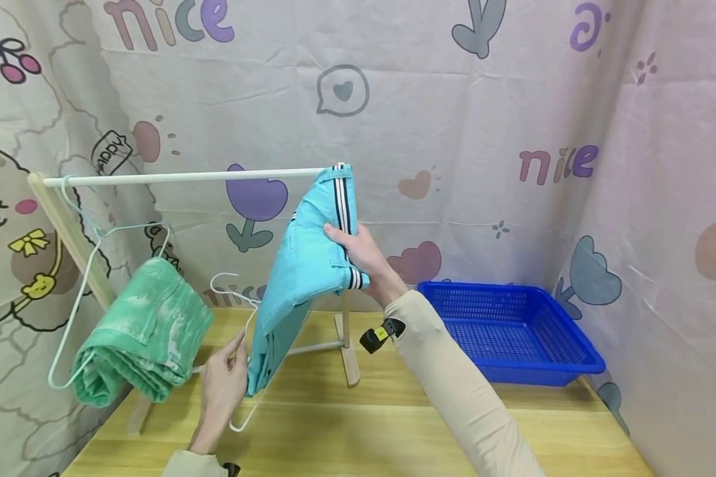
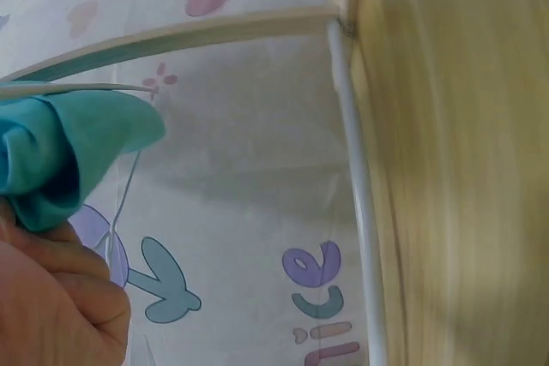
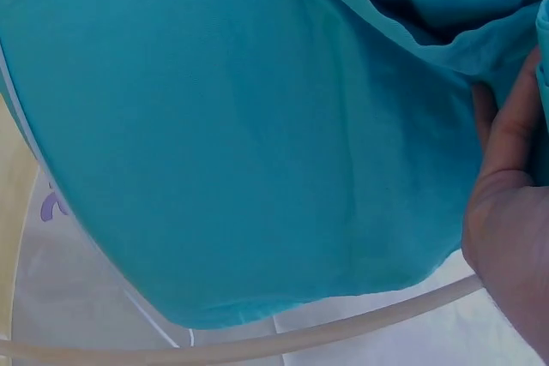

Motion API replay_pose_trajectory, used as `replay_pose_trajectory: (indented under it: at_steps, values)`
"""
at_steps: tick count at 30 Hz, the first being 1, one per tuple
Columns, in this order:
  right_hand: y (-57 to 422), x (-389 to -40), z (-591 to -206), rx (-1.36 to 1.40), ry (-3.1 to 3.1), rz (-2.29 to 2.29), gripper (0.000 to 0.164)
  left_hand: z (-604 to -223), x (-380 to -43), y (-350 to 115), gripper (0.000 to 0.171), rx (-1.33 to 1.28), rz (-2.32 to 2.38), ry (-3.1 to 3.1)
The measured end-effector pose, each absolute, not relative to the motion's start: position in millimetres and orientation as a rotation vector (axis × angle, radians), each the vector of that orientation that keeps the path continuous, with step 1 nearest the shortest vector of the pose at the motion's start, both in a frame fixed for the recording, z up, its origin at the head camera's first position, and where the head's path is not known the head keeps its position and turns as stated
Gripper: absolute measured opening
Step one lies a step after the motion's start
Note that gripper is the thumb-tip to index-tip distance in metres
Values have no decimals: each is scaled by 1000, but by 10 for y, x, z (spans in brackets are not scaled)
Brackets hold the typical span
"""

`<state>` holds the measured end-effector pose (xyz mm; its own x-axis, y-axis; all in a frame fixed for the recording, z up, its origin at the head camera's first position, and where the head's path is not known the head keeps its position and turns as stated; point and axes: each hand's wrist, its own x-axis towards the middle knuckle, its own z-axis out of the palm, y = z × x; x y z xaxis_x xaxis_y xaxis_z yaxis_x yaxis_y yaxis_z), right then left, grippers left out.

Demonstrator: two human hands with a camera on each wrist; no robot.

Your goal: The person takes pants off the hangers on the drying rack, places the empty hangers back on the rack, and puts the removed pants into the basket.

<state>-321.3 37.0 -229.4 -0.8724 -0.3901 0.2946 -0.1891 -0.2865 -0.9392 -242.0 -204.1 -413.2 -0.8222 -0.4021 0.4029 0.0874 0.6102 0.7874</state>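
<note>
- Apparently the right hand (image 1: 366, 258) carries most of the cloth: its thumb lies on the front of the light-blue garment (image 1: 301, 258) and the fingers curl in behind, gripping it beside the black-and-white striped band. Holding that end high probably keeps the folds from slumping.
- Lower down, the left hand (image 1: 223, 374) pinches the side of a white hanger (image 1: 253, 302) between thumb and fingers, likely to steady a light frame against the weight of the fabric.
- As for where the light-blue garment is, it slopes from in front of the right end of the white rail (image 1: 185, 177) down to the left hand; it seems to run through the white hanger (the cloth hides much of the frame, so I cannot be sure).
- The white hanger's hook is clear of the rail, which presumably leaves the frame free to tilt.
- At the rail's left end, a pale hanger (image 1: 99, 233) bears a green garment (image 1: 149, 324), folded thick, perhaps so that it balances on the bar.
- To the right, a blue basket (image 1: 561, 366) stands on the wooden table (image 1: 364, 437), well apart from the rack.
- Writing: the printed curtain (image 1: 406, 132) reads "nice" several times and "HAPPY" once. A black device (image 1: 372, 339) on the right wrist has a yellow label, too small to read; no brand can be made out.
</note>
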Motion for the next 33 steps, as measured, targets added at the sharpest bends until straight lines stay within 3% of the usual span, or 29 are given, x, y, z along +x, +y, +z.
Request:
replay_pose_trajectory:
  at_steps: [18,33]
  values:
    - [635,-3246,-2300,-829,1685,-2334,36,-4172,-2453,-2213,40,197,-1077,-2330]
    - [1138,-3391,-2464,-1035,2167,-1772,42,-3986,-2382,-2136,37,138,-1057,-2183]
